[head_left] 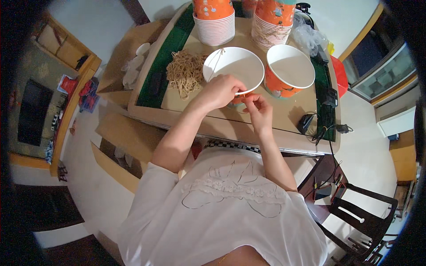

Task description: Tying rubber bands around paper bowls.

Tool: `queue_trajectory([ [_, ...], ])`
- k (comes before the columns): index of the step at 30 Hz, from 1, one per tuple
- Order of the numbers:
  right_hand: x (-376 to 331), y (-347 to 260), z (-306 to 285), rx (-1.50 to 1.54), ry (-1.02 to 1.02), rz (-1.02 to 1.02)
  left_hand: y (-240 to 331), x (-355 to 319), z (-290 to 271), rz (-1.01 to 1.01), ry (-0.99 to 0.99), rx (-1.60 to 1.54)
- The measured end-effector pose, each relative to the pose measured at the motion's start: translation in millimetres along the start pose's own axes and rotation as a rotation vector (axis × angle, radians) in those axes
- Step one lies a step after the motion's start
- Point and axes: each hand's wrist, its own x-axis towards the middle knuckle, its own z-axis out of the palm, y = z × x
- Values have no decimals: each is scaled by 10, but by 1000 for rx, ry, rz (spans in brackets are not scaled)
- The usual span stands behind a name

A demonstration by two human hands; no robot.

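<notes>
While our left hand (pixel 225 88) grasps the near rim of the bucket (pixel 244 64) just beyond it, and whether our right hand (pixel 261 108) grips anything we can't tell, string (pixel 217 61) already crosses the far rim, this near side seemingly unfinished.

White-lined orange bucket (pixel 242 66), open-mouthed, cord (pixel 220 56) at rim

Left hand (pixel 226 90) and right hand (pixel 260 112) at the near rim of a tub (pixel 242 66)
Left of their grip, a tan cord heap (pixel 185 73); right, a second tub (pixel 289 71); beyond, two tub stacks (pixel 215 27).
</notes>
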Motion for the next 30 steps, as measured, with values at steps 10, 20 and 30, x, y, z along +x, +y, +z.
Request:
queue_trajectory([
  [10, 68, 37, -27, -50, -15, -14, 24, 63, -52, -48, -136, -82],
  [20, -115, -548, 104, -48, -139, -107, -108, 94, 74, 19, 126, -104],
  [30, 479, -823, -27, -788, -309, -283, -11, 82, -78, -268, -70, -556],
])
